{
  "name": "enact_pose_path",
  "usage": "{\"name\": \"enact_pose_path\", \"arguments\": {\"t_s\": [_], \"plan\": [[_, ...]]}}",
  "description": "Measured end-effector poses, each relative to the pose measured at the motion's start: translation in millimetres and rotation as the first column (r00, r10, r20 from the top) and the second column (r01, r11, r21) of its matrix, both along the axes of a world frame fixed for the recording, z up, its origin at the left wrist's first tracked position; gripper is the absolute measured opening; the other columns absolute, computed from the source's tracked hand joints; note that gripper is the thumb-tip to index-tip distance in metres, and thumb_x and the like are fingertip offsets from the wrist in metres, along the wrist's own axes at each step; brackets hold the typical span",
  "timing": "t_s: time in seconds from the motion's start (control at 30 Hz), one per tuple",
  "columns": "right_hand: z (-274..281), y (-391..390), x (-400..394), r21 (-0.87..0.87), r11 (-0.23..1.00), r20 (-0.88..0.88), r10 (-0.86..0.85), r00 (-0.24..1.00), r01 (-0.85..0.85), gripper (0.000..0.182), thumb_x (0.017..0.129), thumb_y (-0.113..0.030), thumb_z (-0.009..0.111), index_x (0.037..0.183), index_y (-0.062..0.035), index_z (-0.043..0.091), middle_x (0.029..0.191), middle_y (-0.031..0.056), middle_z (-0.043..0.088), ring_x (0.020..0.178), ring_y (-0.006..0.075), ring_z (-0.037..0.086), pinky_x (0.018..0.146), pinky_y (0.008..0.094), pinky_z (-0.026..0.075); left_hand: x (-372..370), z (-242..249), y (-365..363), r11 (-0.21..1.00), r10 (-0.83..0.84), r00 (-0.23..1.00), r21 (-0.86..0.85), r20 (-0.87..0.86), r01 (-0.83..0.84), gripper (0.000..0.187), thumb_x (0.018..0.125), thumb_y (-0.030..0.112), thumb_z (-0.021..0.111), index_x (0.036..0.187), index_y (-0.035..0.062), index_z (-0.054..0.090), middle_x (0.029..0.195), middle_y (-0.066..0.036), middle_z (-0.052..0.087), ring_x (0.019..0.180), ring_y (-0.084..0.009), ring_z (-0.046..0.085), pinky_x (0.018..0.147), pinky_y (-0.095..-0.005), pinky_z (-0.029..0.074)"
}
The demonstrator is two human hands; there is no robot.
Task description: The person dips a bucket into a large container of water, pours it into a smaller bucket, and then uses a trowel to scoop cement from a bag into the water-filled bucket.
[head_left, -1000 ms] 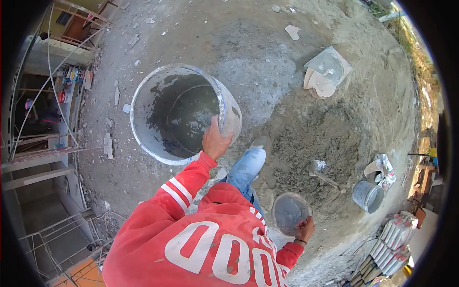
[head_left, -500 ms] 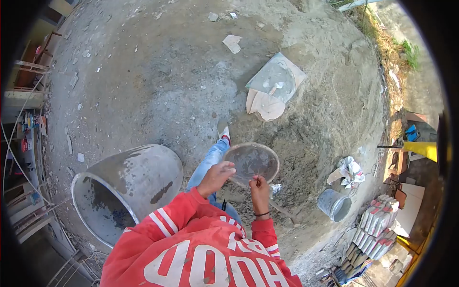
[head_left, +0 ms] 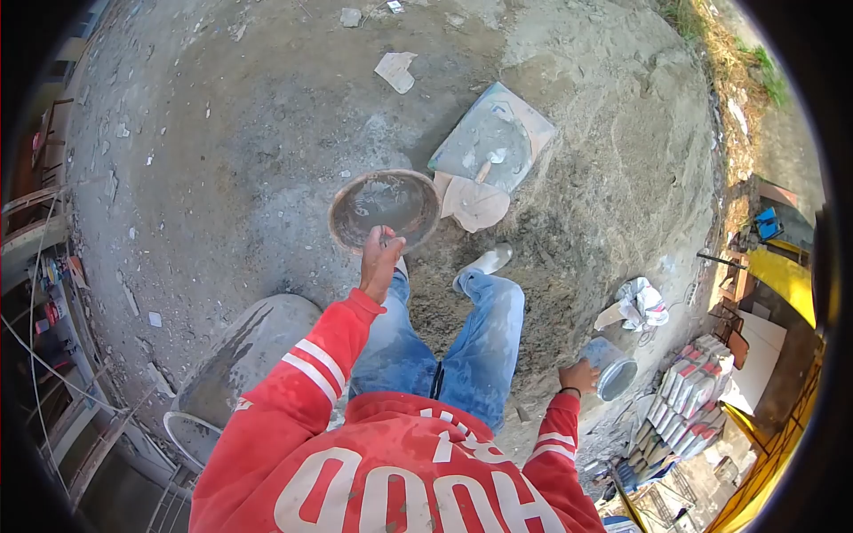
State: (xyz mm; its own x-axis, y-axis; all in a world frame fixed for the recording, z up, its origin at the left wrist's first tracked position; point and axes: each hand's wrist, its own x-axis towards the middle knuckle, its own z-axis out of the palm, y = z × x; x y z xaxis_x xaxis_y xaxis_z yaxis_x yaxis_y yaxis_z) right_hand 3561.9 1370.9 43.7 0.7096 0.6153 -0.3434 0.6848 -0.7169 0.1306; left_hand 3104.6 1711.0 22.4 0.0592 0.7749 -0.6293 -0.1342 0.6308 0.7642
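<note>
My left hand (head_left: 380, 263) is closed on the near rim of a round, shallow brown pan (head_left: 385, 206), which tilts over the ground in front of me. Its inside looks wet and grey. Out to the right, my right hand (head_left: 578, 376) is at the side of a grey bucket (head_left: 612, 368), with its fingers apart; part of them is hard to make out. The bucket leans with its mouth toward the lower right.
A large grey drum (head_left: 244, 346) lies at the lower left. Ahead are a mortar-smeared board (head_left: 498, 133) and a pale torn sheet (head_left: 476, 203). Crumpled white bags (head_left: 641, 305) lie beyond the bucket, and stacked sacks (head_left: 689, 391) stand at the right.
The pan has moved left and forward with my left hand. My right hand has left the pan's near side and gone right to the bucket. Both my legs now show more fully.
</note>
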Motion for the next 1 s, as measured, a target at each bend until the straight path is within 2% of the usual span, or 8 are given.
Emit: {"name": "enact_pose_path", "arguments": {"t_s": [0.07,0.1,0.13,0.23,0.5,0.8,0.93,1.0], "plan": [[-11,12,44,-0.009,0.966,0.081,0.257,0.963,-0.257,0.039,0.087,-0.028,0.068,0.108,0.0045,0.068,0.105,0.0214,0.071,0.092,0.0252,0.072,0.076,0.0354,0.057,-5,-55,52,0.998,-0.042,0.975,0.036,-0.218,0.051,0.024,0.084,0.022,0.067,0.099,0.006,0.057,0.079,-0.002,0.055,0.07,-0.0141,0.053,0.066,-0.0312,0.044],[-15,28,58,0.099,0.93,-0.24,-0.323,0.915,0.354,0.032,0.087,-0.024,0.068,0.101,0.0047,0.068,0.097,0.0195,0.072,0.082,0.0221,0.071,0.07,0.0338,0.056,-7,-87,70,0.995,-0.06,0.935,0.056,-0.35,0.084,0.027,0.082,0.024,0.068,0.099,0.0039,0.062,0.081,-0.006,0.062,0.073,-0.0179,0.058,0.068,-0.0342,0.047],[-22,40,70,-0.017,0.545,-0.529,-0.716,0.455,0.838,0.027,0.086,-0.021,0.068,0.094,0.0048,0.069,0.089,0.0176,0.072,0.073,0.019,0.07,0.064,0.0322,0.056,-7,-118,85,0.997,-0.05,0.931,0.043,-0.361,0.07,0.027,0.082,0.024,0.068,0.099,0.0039,0.062,0.081,-0.006,0.062,0.073,-0.0179,0.058,0.068,-0.0342,0.047],[-87,105,123,0.267,0.915,-0.342,-0.205,0.917,0.304,0.023,0.089,-0.018,0.064,0.093,0.0041,0.069,0.077,0.0137,0.071,0.061,0.019,0.068,0.056,0.0307,0.055,0,-180,124,0.979,-0.12,0.828,0.073,-0.548,0.191,0.031,0.079,0.028,0.069,0.096,0.0027,0.069,0.089,-0.015,0.071,0.083,-0.0281,0.067,0.078,-0.0393,0.05],[-390,394,158,0.179,0.959,-0.808,0.015,0.588,0.22,0.023,0.094,-0.016,0.06,0.103,0.0029,0.069,0.083,0.0118,0.074,0.065,0.017,0.07,0.055,0.0276,0.053,25,-357,141,0.976,-0.162,0.634,-0.028,-0.756,0.216,0.021,0.083,0.021,0.066,0.095,0.0044,0.071,0.082,-0.012,0.068,0.078,-0.0236,0.064,0.074,-0.0361,0.049],[-627,509,70,0.031,0.988,-0.589,0.139,0.796,-0.149,0.042,0.088,-0.047,0.063,0.091,-0.0074,0.077,0.099,0.0193,0.074,0.095,0.0407,0.07,0.087,0.0473,0.055,29,-436,155,1.0,-0.03,0.717,-0.022,-0.696,0.02,0.033,0.092,0.006,0.056,0.124,0.0002,0.061,0.085,-0.01,0.071,0.079,-0.0141,0.067,0.073,-0.0273,0.051],[-661,544,27,-0.086,0.996,-0.488,-0.015,0.873,-0.031,0.056,0.083,-0.057,0.064,0.105,-0.0057,0.074,0.114,0.0234,0.07,0.107,0.0431,0.067,0.093,0.0483,0.053,-64,-479,149,0.984,0.038,0.08,0.052,-0.996,0.172,0.045,0.091,0.012,0.062,0.134,0.0034,0.053,0.099,-0.014,0.069,0.085,-0.0277,0.068,0.078,-0.0403,0.053],[-680,553,18,-0.13,0.99,-0.429,-0.11,0.896,0.06,0.063,0.081,-0.059,0.064,0.11,-0.0034,0.073,0.116,0.024,0.07,0.11,0.0428,0.066,0.094,0.0484,0.052,-70,-480,137,0.986,0.04,0.063,0.05,-0.997,0.161,0.047,0.09,0.014,0.064,0.135,0.0034,0.053,0.104,-0.016,0.067,0.091,-0.0301,0.066,0.082,-0.0427,0.051]]}}
